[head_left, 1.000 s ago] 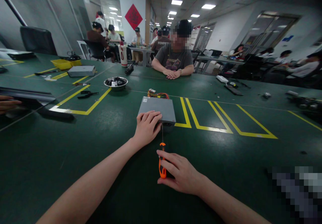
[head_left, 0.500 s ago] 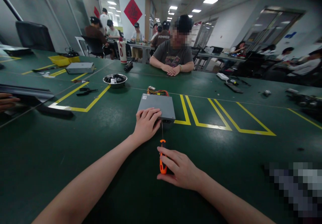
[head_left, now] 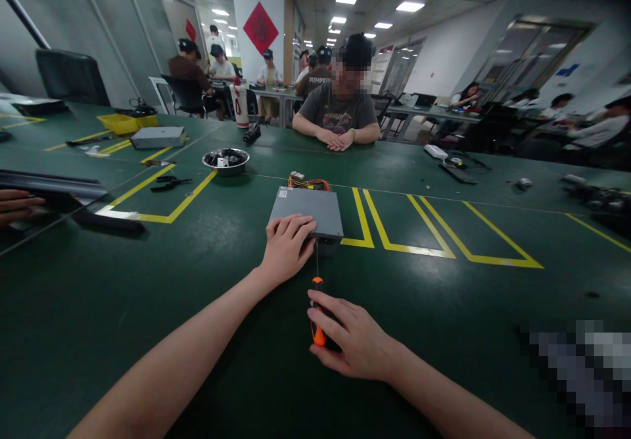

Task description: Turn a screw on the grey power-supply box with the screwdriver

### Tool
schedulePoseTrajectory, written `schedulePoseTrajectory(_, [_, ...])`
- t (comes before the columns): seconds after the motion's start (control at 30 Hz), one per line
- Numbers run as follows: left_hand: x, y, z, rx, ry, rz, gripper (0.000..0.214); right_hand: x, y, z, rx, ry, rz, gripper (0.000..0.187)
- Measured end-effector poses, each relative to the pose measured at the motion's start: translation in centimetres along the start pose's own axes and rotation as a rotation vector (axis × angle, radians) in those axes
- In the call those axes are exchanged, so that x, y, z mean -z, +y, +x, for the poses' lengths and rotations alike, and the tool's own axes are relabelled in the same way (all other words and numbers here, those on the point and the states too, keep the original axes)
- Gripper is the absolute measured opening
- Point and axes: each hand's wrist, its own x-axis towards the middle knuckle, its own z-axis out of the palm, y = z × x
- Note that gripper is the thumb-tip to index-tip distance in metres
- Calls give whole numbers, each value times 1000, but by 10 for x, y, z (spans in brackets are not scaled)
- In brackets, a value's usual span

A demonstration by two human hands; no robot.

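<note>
A grey computer power supply (head_left: 313, 204) lies on the green table, its bundle of coloured wires (head_left: 309, 183) at the far side. My left hand (head_left: 288, 245) holds it by the near left part, fingers over the top and thumb at the front face. In front of it, my right hand (head_left: 352, 337) has its fingers round the orange and black handle of a screwdriver (head_left: 318, 334). The thin shaft points away from me and reaches the near face of the power supply; the exact spot of the tip is hard to make out.
Beyond, a metal bowl (head_left: 225, 161) holds dark parts. Left stand another grey box (head_left: 158, 137), a yellow bin (head_left: 127, 123) and black pieces (head_left: 170, 183). Yellow tape (head_left: 419, 250) marks the table at right. A person (head_left: 340, 114) sits opposite; another person's hand (head_left: 20, 206) shows far left.
The screwdriver's handle has turned about its length between the right fingers, and those fingers have shifted slightly. My left hand and the power supply keep their places.
</note>
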Motion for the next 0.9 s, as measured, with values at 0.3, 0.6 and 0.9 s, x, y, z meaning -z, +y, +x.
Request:
schedulePoseTrajectory(0.3, [2, 0, 1, -3, -7, 2, 26, -5, 0, 2, 65, 193, -37, 34])
schedulePoseTrajectory(0.6, [1, -1, 0, -11, -8, 3, 25, 0, -1, 2, 74, 119, -93, 35])
schedulePoseTrajectory(0.9, [1, -1, 0, -8, -1, 3, 25, -2, -1, 0, 52, 95, -109, 29])
